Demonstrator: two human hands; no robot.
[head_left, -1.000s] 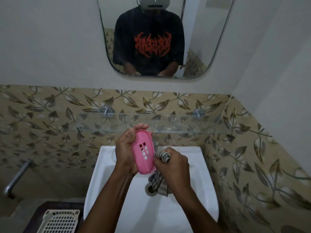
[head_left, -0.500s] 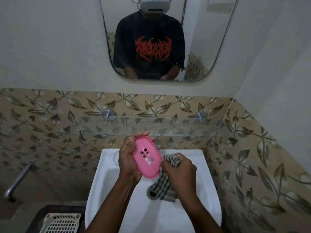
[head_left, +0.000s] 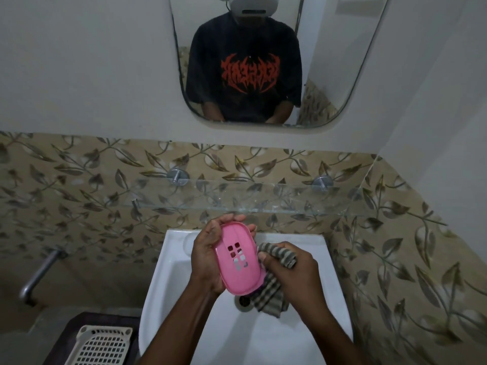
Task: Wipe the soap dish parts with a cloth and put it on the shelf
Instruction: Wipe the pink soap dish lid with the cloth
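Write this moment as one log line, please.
left hand: holds pink oval plastic soap dish part | right hand: grips striped grey cloth beside it | over white basin | glass shelf: bare

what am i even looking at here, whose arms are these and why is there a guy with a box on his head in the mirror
This is one picture from a camera worn on a person's head, looking forward and down, so the arms are the wearer's own. The mirror shows that same person, and the box is the headset carrying the camera. The left hand holds a pink slotted soap dish part above a white sink. The right hand grips a striped cloth that hangs down beside the pink part. A glass shelf sits on the leaf-patterned tiles above the sink. A white plastic basket is at the lower left.
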